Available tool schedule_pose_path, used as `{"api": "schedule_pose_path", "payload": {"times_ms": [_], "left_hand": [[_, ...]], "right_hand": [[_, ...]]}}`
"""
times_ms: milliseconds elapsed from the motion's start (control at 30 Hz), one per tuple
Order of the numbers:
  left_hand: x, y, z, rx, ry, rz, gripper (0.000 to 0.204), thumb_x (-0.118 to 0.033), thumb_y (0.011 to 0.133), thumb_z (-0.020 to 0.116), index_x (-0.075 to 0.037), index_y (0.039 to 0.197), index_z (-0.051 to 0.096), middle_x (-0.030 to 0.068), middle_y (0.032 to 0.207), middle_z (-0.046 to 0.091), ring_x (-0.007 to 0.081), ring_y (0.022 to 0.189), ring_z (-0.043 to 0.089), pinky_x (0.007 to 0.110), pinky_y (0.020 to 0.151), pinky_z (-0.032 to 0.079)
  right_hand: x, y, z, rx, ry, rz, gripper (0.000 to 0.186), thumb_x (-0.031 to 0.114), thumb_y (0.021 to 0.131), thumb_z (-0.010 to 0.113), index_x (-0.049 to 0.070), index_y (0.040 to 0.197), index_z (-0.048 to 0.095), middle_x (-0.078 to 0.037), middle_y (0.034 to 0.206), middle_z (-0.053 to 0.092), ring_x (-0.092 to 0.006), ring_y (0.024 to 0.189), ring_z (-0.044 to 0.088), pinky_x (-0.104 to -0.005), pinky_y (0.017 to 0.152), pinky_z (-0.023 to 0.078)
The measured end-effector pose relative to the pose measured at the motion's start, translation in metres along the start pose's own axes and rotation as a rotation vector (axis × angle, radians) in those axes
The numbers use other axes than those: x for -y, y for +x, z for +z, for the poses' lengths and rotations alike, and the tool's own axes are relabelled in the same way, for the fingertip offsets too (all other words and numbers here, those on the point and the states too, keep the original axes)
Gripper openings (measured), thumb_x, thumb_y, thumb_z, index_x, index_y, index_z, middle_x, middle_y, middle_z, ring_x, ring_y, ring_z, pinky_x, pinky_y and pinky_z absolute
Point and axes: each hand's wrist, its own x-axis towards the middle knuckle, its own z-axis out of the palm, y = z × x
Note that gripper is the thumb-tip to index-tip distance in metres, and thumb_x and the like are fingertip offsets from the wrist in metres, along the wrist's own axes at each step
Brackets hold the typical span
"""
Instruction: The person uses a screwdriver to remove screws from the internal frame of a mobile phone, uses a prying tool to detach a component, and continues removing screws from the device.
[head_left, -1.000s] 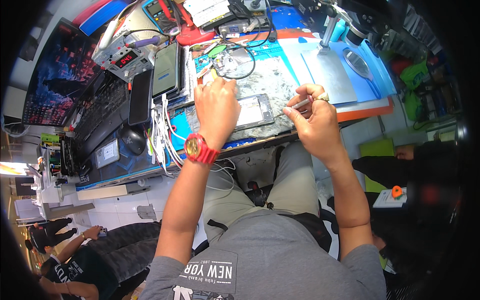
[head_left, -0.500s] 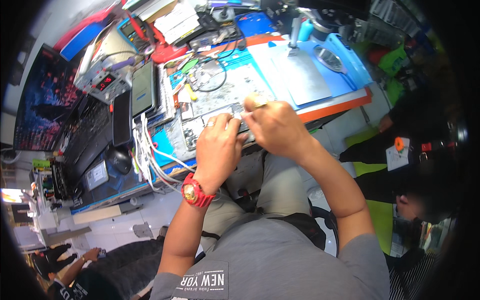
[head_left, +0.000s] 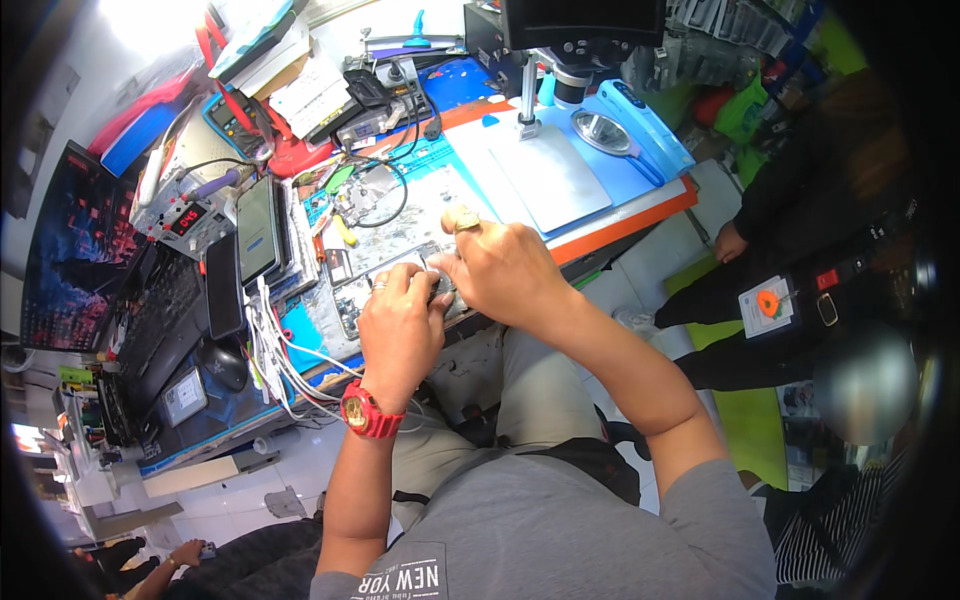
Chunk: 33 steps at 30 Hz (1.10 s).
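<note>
An opened, flat electronic device (head_left: 347,308), with dark inner parts exposed, lies on the work mat at the table's front edge. My left hand (head_left: 402,318), with a ring and a red watch (head_left: 366,410) on the wrist, presses on it with bent fingers and the thumb drawn in. Close beside those fingers, my right hand (head_left: 506,272) is curled in a pinch over the device's right end. Whatever it pinches is hidden by the fingers. Behind the hands lie a yellow-handled tool (head_left: 345,232) and a looped black cable (head_left: 404,190).
Leftward are two phones (head_left: 262,235), a bundle of white cables (head_left: 275,350), a mouse (head_left: 222,362), a power supply (head_left: 187,218) and a monitor (head_left: 75,245). At the right, a microscope stand (head_left: 528,95) rises from a metal plate (head_left: 560,185). Another person's hand (head_left: 730,245) is farther right.
The view has shifted, so the table and both hands appear farther left. Both hands stay close together over the device, and the right hand's wrist has turned slightly.
</note>
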Motion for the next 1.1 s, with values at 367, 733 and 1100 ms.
{"api": "schedule_pose_path", "payload": {"times_ms": [367,733,1100], "left_hand": [[0.001,-0.003,0.003,-0.032,-0.022,-0.009,0.020,-0.012,0.085,0.077,-0.009,0.105,0.073,0.0089,0.106,0.068,0.0337,0.097,0.068,0.046,0.077,0.057],[0.002,-0.004,0.004,-0.063,-0.048,-0.006,0.023,-0.015,0.085,0.081,-0.007,0.105,0.072,0.0086,0.104,0.066,0.0318,0.095,0.067,0.044,0.077,0.057],[0.009,-0.010,0.006,-0.145,-0.133,0.014,0.024,-0.016,0.086,0.080,-0.005,0.104,0.069,0.0112,0.102,0.065,0.0321,0.094,0.067,0.043,0.080,0.057]], "right_hand": [[0.005,-0.003,-0.001,-0.050,0.192,-0.106,0.033,0.007,0.089,0.067,-0.005,0.120,0.066,-0.026,0.100,0.072,-0.0442,0.085,0.073,-0.0514,0.077,0.058],[-0.001,0.001,0.002,-0.055,0.149,0.016,0.030,0.007,0.088,0.078,-0.002,0.112,0.061,-0.019,0.092,0.072,-0.0353,0.081,0.075,-0.0445,0.077,0.059],[0.009,-0.004,0.001,-0.061,0.151,-0.035,0.029,0.002,0.087,0.073,0.002,0.113,0.059,-0.016,0.094,0.070,-0.0381,0.084,0.073,-0.0490,0.076,0.055]]}}
